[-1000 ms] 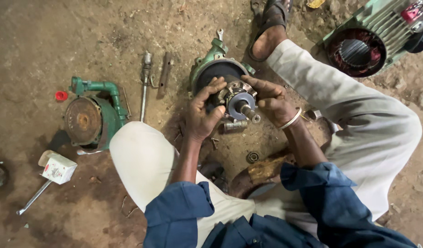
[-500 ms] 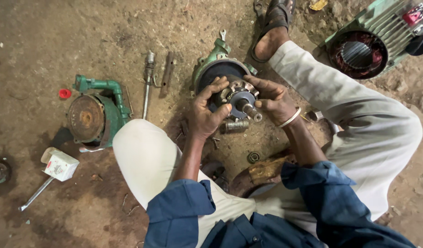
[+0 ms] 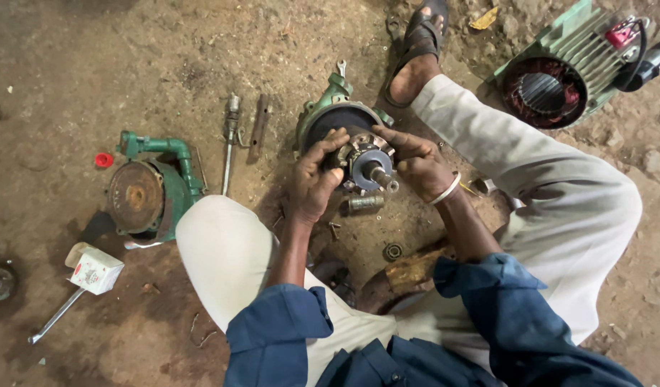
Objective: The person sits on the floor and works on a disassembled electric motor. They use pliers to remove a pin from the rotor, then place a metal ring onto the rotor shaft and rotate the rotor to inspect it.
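A round metal rotor piece with a short shaft (image 3: 369,168) sits at the mouth of a green pump housing (image 3: 330,115) on the dirt floor. My left hand (image 3: 314,179) grips its left rim, fingers curled over the top. From the right, my right hand (image 3: 419,161), with a pale bangle on the wrist, holds the other rim. Both hands press the piece between them. I sit on the ground with knees spread, in pale trousers and blue sleeves.
A green pump cover with a rusty disc (image 3: 144,197) lies left. A chisel and flat bar (image 3: 237,129) lie above my left knee. A small white box (image 3: 93,269), a spanner (image 3: 50,319), a bearing (image 3: 393,251) and a green motor stator (image 3: 559,72) lie around.
The view has drifted slightly; both hands stay on the rotor piece, shifting their grip a little around its rim.
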